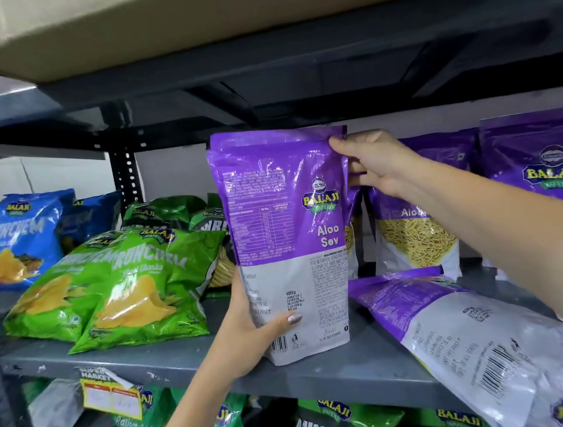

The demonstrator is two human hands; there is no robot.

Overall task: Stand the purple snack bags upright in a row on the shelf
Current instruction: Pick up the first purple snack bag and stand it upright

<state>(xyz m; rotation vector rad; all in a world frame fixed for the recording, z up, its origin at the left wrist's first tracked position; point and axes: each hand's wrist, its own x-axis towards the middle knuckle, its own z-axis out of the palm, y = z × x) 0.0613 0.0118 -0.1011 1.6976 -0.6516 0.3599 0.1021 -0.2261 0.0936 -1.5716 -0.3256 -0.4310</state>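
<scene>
— Shelf [191, 361] room first: how much bare board is there?

— Grey board shows along the front edge, between the green chip bags [136, 289] on the left and a purple bag lying flat [483, 328] on the right. The flat one hangs over the front edge at the right end. Overhead, the upper shelf [295, 84] sits close above the tops of the standing bags.

— And the bag being handled?

— The held purple bag [286, 240] stands upright in that gap, its back panel facing the camera, its base at or just above the front edge; I cannot tell whether it touches the board.

— How is it gripped?

— The left hand [250, 336] is closed around the lower left corner, thumb across the white panel, fingers hidden behind. The right hand [372, 166] is clamped on the top right corner, fingers curled over the side edge near the seal.

— What stands beside it?

— Just behind and to its right, standing purple bags [415, 221] line the back edge, running on to one at the right end [544, 167]. Blue chip bags [24, 234] lean at the back left corner, behind the green ones.

— Anything below?

— A yellow price tag [113, 396] hangs from the front edge at the left, and green packets [334, 421] fill the lower shelf.
</scene>
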